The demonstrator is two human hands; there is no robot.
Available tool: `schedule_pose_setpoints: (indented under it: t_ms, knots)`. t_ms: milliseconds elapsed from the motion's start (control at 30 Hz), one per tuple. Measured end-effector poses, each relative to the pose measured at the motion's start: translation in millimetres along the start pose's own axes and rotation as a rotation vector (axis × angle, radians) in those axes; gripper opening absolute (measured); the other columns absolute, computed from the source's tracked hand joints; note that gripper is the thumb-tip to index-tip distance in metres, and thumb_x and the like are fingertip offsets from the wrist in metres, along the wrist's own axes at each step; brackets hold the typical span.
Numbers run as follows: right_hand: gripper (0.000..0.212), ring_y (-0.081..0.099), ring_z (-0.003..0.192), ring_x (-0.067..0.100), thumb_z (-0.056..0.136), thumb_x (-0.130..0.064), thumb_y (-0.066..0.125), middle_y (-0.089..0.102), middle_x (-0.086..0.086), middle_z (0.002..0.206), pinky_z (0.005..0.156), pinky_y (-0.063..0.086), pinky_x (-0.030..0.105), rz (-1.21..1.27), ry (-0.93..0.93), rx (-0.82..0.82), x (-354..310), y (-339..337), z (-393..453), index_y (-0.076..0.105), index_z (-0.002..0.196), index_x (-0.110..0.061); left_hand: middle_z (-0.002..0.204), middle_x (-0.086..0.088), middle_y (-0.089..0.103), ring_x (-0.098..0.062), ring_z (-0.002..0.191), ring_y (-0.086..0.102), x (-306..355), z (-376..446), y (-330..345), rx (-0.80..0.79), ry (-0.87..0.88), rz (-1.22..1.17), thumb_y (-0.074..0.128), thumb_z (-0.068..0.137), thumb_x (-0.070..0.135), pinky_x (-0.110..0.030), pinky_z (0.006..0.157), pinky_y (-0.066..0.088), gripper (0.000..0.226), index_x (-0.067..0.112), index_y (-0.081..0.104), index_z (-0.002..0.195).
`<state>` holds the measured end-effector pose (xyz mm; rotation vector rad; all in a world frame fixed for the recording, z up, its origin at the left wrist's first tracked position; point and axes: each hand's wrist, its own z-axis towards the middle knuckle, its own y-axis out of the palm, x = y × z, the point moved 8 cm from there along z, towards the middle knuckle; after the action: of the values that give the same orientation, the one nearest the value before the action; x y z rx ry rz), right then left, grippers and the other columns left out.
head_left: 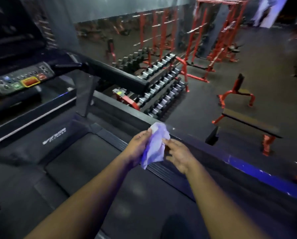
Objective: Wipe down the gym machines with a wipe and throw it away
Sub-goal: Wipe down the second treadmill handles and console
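Observation:
A crumpled white wipe point(155, 145) hangs between my two hands above the right side rail of a black treadmill point(85, 163). My left hand point(139, 147) grips the wipe from the left, fingers curled round its upper part. My right hand point(178, 156) is at the wipe's right edge, fingertips touching it; whether they pinch it is blurred. The treadmill's console point(23, 81) with lit buttons is at the left, and its right handrail point(120, 75) runs across the middle.
A dumbbell rack point(163, 87) stands past the handrail. Red-framed benches point(247, 128) sit on the dark floor at the right, and red squat racks point(211, 42) line the far wall. The treadmill belt lies below my arms.

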<state>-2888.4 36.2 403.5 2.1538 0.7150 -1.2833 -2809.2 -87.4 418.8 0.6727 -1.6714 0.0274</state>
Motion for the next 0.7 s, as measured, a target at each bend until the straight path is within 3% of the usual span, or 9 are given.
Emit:
schedule_pose_setpoints:
  t_ms: [67,133,233,300,367,467,567,700]
  knots:
    - [0.022,0.070,0.097,0.029,0.099,-0.029,0.064,0.076,0.011,0.108,0.087,0.051,0.041,0.057,-0.007,-0.024,-35.1,0.1,15.9,0.068,0.110,-0.012,0.100,-0.029,0.068,-0.031,0.083,0.064,32.2,5.6,1.2,0.063,0.017,0.096,0.069,0.099,0.038,-0.038,0.073,0.054,0.048,-0.007,0.059,0.114]
    - [0.032,0.071,0.104,0.035,0.099,-0.030,0.062,0.074,0.017,0.114,0.085,0.056,0.043,0.073,-0.003,-0.029,-71.9,3.0,26.0,0.067,0.118,-0.005,0.099,-0.020,0.071,-0.029,0.086,0.066,70.4,1.8,-3.5,0.204,0.045,0.118,0.080,0.089,0.025,-0.038,0.073,0.055,0.038,-0.001,0.062,0.110]
    - [0.030,0.073,0.094,0.023,0.101,-0.034,0.061,0.076,0.011,0.110,0.071,0.060,0.033,0.011,-0.022,-0.061,-121.8,22.9,27.2,0.064,0.118,-0.010,0.087,-0.008,0.072,-0.021,0.079,0.064,121.3,-15.7,-11.7,0.386,0.099,0.192,0.079,0.087,0.014,-0.030,0.064,0.053,0.024,0.001,0.066,0.104]
    - [0.026,0.073,0.087,0.015,0.098,-0.024,0.067,0.075,0.006,0.106,0.064,0.058,0.030,-0.019,-0.044,-0.137,-154.6,44.8,24.3,0.059,0.119,-0.012,0.082,-0.004,0.073,-0.017,0.074,0.063,154.0,-33.0,-20.5,0.523,0.122,0.193,0.077,0.091,0.008,-0.026,0.060,0.051,0.013,0.005,0.068,0.099]
    - [0.031,0.073,0.087,0.016,0.093,-0.012,0.073,0.074,0.006,0.101,0.066,0.056,0.029,-0.085,-0.132,-0.193,-180.6,60.2,23.2,0.056,0.120,-0.015,0.089,-0.005,0.077,-0.016,0.076,0.067,173.5,-46.4,-31.4,0.616,0.140,0.197,0.078,0.090,0.008,-0.027,0.061,0.055,0.017,0.007,0.069,0.104]
    - [0.039,0.070,0.080,0.012,0.093,-0.007,0.072,0.073,0.001,0.087,0.065,0.054,0.026,-0.198,-0.245,-0.291,-216.3,91.6,20.6,0.057,0.125,-0.024,0.102,-0.009,0.078,-0.020,0.089,0.072,199.1,-75.7,-58.3,0.778,0.175,0.215,0.081,0.088,0.011,-0.037,0.075,0.061,0.032,0.009,0.067,0.116]
    - [0.043,0.067,0.078,0.010,0.094,-0.006,0.069,0.072,0.010,0.088,0.070,0.055,0.024,-0.274,-0.342,-0.347,-234.1,119.1,20.0,0.061,0.129,-0.030,0.102,-0.004,0.074,-0.015,0.083,0.068,211.9,-104.0,-85.1,0.922,0.167,0.315,0.079,0.090,0.017,-0.029,0.065,0.054,0.036,0.015,0.064,0.122]
    - [0.030,0.072,0.101,0.018,0.097,-0.003,0.064,0.076,0.002,0.106,0.086,0.059,0.032,-0.291,-0.358,-0.457,-227.8,158.4,15.8,0.071,0.122,-0.018,0.092,-0.001,0.075,-0.017,0.071,0.064,211.4,-135.5,-109.0,1.046,0.102,0.287,0.073,0.086,0.027,-0.030,0.060,0.049,0.017,0.017,0.069,0.099]
